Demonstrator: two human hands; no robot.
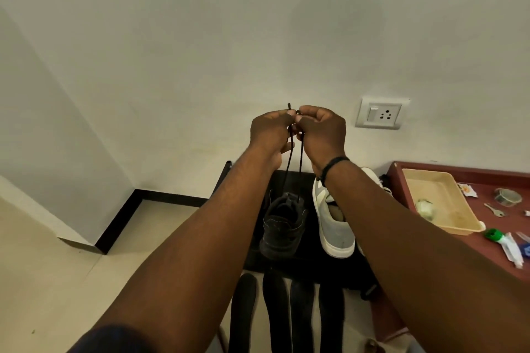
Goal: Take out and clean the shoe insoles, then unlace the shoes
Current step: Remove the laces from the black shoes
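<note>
Both hands are raised at the centre of the frame, close together. The left hand point(269, 130) and right hand point(321, 132) each pinch the black lace point(291, 157), fingers curled tight. Its two strands run down to the black shoe point(282, 228), which seems to dangle just above the dark stool point(289, 178). Four dark insoles point(275, 309) lie along the bottom centre.

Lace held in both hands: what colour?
Black, matching the black shoe it runs down to. The lace shows best in the head view, against the pale wall.
</note>
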